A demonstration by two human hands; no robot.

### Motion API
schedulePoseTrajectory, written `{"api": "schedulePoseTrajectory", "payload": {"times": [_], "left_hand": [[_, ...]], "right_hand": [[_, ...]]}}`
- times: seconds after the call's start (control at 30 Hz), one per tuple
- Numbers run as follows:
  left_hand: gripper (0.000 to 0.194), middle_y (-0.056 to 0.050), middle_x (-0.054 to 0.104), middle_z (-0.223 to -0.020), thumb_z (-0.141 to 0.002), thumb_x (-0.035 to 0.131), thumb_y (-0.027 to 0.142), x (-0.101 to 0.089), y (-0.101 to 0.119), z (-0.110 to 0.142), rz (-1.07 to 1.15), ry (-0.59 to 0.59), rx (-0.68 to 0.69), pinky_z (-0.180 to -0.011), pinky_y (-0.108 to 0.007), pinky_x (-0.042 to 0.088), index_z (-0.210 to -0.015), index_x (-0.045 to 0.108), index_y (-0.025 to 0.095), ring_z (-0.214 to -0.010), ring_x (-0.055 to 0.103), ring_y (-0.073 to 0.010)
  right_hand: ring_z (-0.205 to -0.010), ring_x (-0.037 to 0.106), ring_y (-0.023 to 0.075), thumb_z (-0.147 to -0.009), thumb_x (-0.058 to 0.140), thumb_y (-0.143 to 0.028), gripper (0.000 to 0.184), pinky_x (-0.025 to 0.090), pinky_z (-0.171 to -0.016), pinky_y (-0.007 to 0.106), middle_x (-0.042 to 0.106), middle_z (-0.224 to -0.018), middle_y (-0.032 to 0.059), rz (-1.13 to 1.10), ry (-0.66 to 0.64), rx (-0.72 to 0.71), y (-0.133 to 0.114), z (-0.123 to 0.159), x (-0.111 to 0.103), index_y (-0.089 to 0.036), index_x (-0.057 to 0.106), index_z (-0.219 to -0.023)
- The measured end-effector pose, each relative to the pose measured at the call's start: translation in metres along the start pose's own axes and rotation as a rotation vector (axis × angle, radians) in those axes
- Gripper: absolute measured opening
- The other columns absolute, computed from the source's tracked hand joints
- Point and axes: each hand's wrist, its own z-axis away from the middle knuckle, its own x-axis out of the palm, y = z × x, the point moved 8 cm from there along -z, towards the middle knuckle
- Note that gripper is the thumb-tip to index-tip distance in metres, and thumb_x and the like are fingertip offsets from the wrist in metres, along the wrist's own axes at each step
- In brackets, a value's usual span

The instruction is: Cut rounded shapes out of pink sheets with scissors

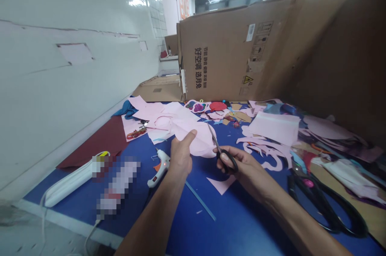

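Observation:
My left hand grips a sheet of pink paper above the blue table, thumb on top and the other fingers hidden beneath. The sheet's right side has a rounded edge. My right hand is closed around the black handles of a small pair of scissors, whose blades point up and away at the right edge of the sheet. A pink offcut lies on the table below the scissors. Left of my left wrist rests a white glue gun with a small lit light.
Large black-handled shears lie at right, near curled pink scraps. A blue strip lies in front. White power strips and dark red sheet material are at left. A tall cardboard box walls off the back.

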Motion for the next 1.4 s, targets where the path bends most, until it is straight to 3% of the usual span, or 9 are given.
{"api": "schedulePoseTrajectory", "payload": {"times": [0.37,1.4], "left_hand": [[0.047,-0.015,0.081,-0.106,-0.066,0.089,0.018,-0.0036,-0.0035,-0.0024,-0.015,0.023,-0.031,-0.100,-0.047,0.058,-0.111,0.076,0.013,-0.106,0.076,-0.0330],[0.047,-0.014,0.081,-0.107,-0.067,0.086,0.016,-0.0038,-0.0040,-0.0036,-0.027,0.014,-0.051,-0.100,-0.044,0.058,-0.113,0.075,0.012,-0.106,0.076,-0.0314]], "right_hand": [[-0.073,0.055,0.0179,-0.088,0.081,-0.050,0.037,0.034,-0.064,0.030,0.069,-0.082,0.0038,0.021,-0.050,-0.010,-0.0023,0.0004,0.0025,-0.021,0.073,-0.110],[-0.074,0.055,0.0164,-0.083,0.086,-0.051,0.044,0.035,-0.066,0.030,0.069,-0.082,0.0033,0.013,-0.017,0.001,0.0011,-0.0016,-0.0027,-0.020,0.074,-0.111]]}}
